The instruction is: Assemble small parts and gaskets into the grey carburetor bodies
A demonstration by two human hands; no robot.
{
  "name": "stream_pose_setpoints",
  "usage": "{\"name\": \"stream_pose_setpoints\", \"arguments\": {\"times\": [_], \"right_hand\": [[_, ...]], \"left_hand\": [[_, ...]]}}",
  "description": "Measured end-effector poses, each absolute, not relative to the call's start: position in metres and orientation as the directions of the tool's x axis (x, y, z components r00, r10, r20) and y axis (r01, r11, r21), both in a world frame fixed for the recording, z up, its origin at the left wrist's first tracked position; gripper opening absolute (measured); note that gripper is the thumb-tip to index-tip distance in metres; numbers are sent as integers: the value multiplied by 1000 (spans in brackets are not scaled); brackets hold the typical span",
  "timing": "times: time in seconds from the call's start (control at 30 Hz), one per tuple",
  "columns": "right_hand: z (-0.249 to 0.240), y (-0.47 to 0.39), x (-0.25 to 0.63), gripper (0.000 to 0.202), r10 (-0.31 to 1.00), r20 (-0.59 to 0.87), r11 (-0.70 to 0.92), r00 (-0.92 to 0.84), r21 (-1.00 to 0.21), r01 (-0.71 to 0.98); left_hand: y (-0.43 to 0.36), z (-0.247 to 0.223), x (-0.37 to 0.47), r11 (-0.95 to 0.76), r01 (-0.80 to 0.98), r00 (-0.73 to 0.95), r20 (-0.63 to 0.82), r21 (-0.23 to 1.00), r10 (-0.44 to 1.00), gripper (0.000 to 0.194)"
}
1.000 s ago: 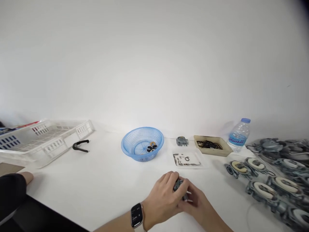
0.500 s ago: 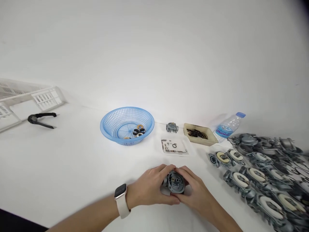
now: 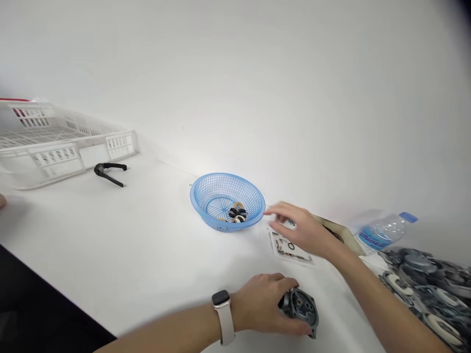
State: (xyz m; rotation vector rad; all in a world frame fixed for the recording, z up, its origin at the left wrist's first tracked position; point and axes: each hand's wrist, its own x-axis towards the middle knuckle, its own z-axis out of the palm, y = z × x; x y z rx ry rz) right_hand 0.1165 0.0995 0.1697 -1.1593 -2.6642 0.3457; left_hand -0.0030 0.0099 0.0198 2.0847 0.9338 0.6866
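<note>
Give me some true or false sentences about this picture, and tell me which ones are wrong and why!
1. The left hand is holding a grey metal part with a roundish hollow. True.
2. A watch with a pale band is on the right wrist. False: the watch is on the left wrist.
3. The round blue plastic mesh basket has small ring-shaped pieces in it. True.
4. The clear plastic bottle has a red cap. False: the bottle has a blue cap.
5. The right hand has its fingertips close to the basket's rim. True.
6. The black V-shaped tool lies in the basket. False: the tool is beside the white plastic crate.
</note>
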Motion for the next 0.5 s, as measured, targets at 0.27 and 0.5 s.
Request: {"name": "stream_pose_setpoints", "arguments": {"times": [0.27,0.5], "right_hand": [[134,180,-32,27,592,-543,699,-595,-22,715],[115,171,-42,31,601,-618,721,-507,146,677]], "left_hand": [[14,25,-9,-557,368,670,203,745,714,70],[14,28,-13,-597,345,684,242,725,689,70]]}}
